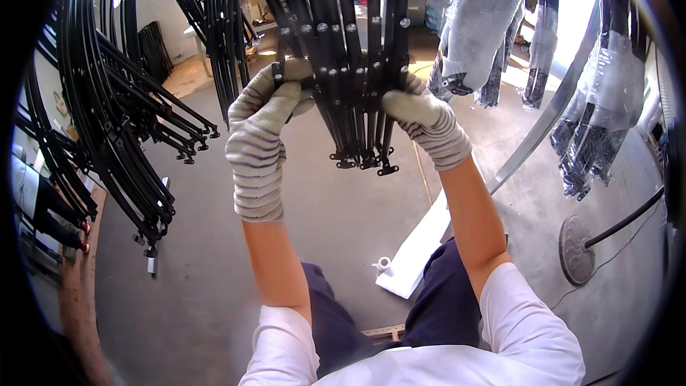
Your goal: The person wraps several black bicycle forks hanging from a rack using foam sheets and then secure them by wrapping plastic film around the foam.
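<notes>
In front of me hangs a bundle of long black bars (350, 50) with shiny round rivets and small bracket ends. My left hand (268, 104), in a cream knitted glove with dark stripes, is closed on the bundle's left side. From the other side my right hand (423, 116), gloved the same way, grips the right edge with its thumb toward me. Part of the fingers of both hands is hidden by the bars. The bracket ends (366, 162) dangle below both hands.
More black bars (107, 114) hang on the left. At right hang bundles wrapped in clear film (486, 25) beside a curved grey strip (536, 136). A white sheet (418, 246), a round base (576, 249) with a pole and a cable are on the floor. A person's legs (57, 207) show far left.
</notes>
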### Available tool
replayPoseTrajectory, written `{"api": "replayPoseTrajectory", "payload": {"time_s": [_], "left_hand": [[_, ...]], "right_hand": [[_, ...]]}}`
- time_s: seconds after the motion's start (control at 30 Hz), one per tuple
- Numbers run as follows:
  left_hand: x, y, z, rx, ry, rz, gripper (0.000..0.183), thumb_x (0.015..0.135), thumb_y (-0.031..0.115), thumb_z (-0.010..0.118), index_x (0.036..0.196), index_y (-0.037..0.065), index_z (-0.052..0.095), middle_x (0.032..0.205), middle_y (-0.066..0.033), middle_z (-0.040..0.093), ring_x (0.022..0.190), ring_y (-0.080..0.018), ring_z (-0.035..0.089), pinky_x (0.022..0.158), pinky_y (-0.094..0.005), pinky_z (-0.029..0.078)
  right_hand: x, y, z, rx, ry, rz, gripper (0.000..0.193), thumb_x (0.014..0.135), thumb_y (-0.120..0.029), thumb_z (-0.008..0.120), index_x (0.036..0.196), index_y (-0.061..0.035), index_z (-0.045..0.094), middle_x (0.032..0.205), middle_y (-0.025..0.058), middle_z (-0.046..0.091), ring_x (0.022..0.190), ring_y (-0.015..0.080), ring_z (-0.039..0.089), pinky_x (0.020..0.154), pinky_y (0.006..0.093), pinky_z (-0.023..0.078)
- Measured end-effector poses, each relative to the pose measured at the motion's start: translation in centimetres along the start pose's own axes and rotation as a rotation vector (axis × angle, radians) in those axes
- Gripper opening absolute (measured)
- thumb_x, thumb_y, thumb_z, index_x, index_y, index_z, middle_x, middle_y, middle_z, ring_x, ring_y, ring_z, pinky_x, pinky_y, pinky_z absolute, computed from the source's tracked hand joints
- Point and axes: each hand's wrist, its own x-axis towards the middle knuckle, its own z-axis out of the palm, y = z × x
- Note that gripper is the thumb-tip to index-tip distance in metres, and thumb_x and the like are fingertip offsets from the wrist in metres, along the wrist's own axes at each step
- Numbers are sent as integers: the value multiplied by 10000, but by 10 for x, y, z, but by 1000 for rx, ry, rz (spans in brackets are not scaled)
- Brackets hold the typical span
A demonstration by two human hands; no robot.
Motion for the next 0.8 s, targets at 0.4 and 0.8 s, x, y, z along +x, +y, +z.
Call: {"api": "replayPoseTrajectory", "payload": {"time_s": [0.4,0.8], "left_hand": [[-5,-2,17,-107,11,-65,136,712,0,563,846,25,560,768,-53,588,677,-90,544,615,-193,450],[13,4,7,-194,-558,-298,213,683,64,580,893,43,551,774,-18,543,713,-106,527,667,-238,424]], "right_hand": [[-4,19,-2,649,-106,-28,312,857,-194,333,1069,21,409,1004,127,488,907,196,512,762,305,459],[-17,-18,35,147,72,42,320,846,-216,359,1052,21,421,975,132,497,876,198,518,719,291,465]]}}
